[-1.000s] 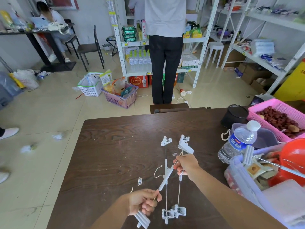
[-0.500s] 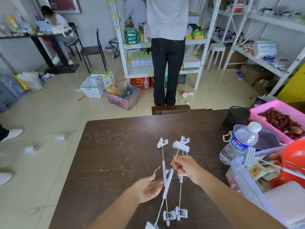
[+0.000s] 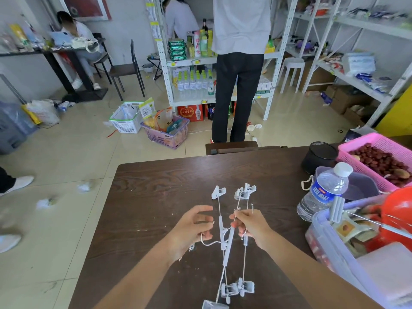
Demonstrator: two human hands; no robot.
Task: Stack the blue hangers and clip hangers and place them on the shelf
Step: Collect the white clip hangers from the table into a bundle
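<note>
Three white clip hangers (image 3: 223,239) lie lengthwise on the dark table (image 3: 145,197), nearly parallel, with clips at the far and near ends. My right hand (image 3: 252,228) pinches the rods of the middle and right ones near their centres. My left hand (image 3: 194,226) hovers just left of the left hanger with fingers loosely curved, thumb beside its wire hook. Another clip hanger (image 3: 336,208) sticks out of the clear bin on the right. No blue hangers are in view.
At the table's right edge stand a water bottle (image 3: 323,192), a clear bin (image 3: 323,241) of odds and ends, a pink basket (image 3: 379,141) and a black cup (image 3: 318,156). A person (image 3: 240,63) stands before the white shelf unit (image 3: 166,70). Baskets sit on the floor.
My left hand let go of the slanted hanger's near end and moved up beside my right hand. The slanted hanger swung closer in line with the other two.
</note>
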